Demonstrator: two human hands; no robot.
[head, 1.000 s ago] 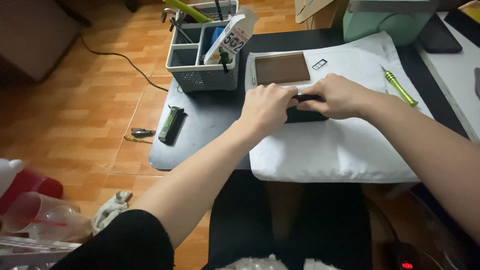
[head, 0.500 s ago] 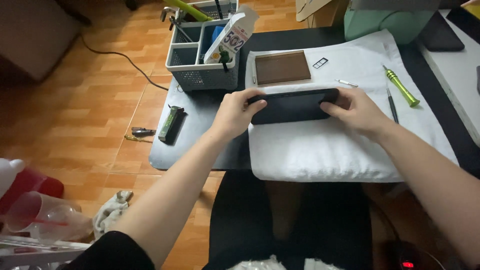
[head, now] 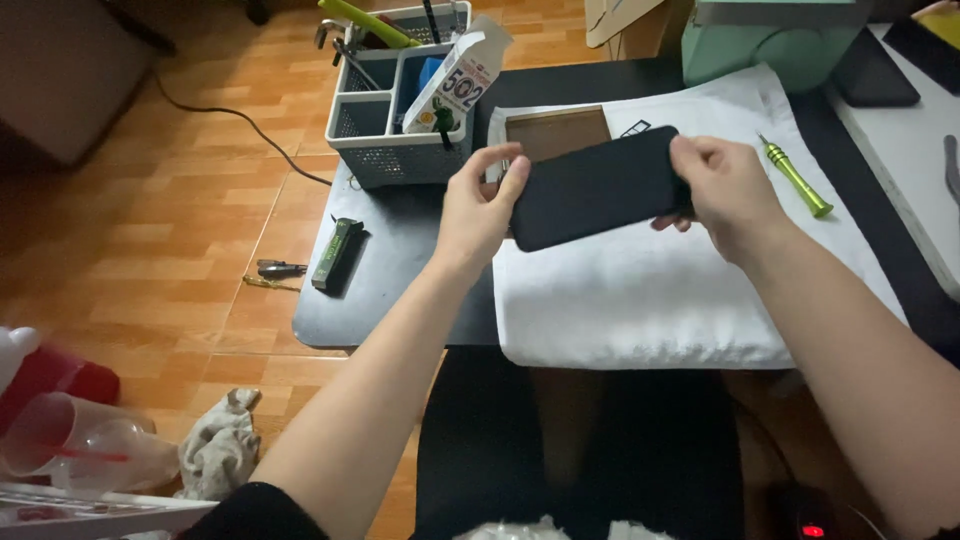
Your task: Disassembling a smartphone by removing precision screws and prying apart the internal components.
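Item: 1 black phone [head: 598, 188], held tilted above the white cloth [head: 650, 290], spanning the 2 grips. Left hand [head: 480, 210] pinches its near-left end; right hand [head: 728, 190] clasps its far-right end.

— Left hand?
— Left hand [head: 480, 210] raised, forearm bare, running up from lower left; fingers curled, thumb [head: 517, 178] uppermost, pinching closed.
— Right hand?
— Right hand [head: 725, 190] level with it, forearm entering from lower right; fingers bent inward, clamped. Palms face each other, well apart.
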